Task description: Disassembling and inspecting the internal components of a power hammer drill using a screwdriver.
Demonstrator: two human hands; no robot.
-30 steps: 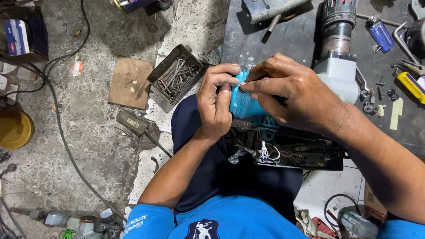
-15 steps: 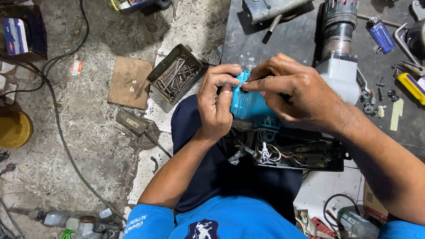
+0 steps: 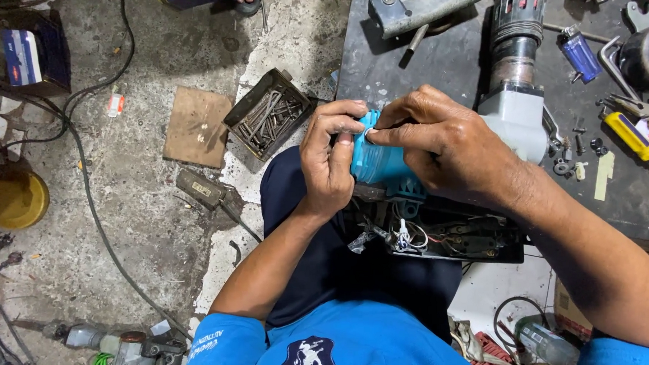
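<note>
Both my hands hold a turquoise plastic tool housing [image 3: 376, 165] over my lap. My left hand [image 3: 331, 161] grips its left end with the fingers curled around it. My right hand [image 3: 445, 146] lies over its top, thumb and forefinger pinching at a small part on the upper edge. Under the housing sits a black open tool body [image 3: 441, 232] with loose coloured wires, resting on my dark trousers. Much of the turquoise piece is covered by my fingers.
A dark workbench [image 3: 421, 64] carries a grey and black power drill [image 3: 514, 61], a blue lighter [image 3: 577, 51], a yellow screwdriver [image 3: 628, 134] and small screws. On the concrete floor lie a metal box of nails [image 3: 268, 114], a board [image 3: 197, 126], cables, a yellow can [image 3: 12, 200].
My hands and the turquoise housing stay nearly in place; my right fingers have shifted slightly along its top edge.
</note>
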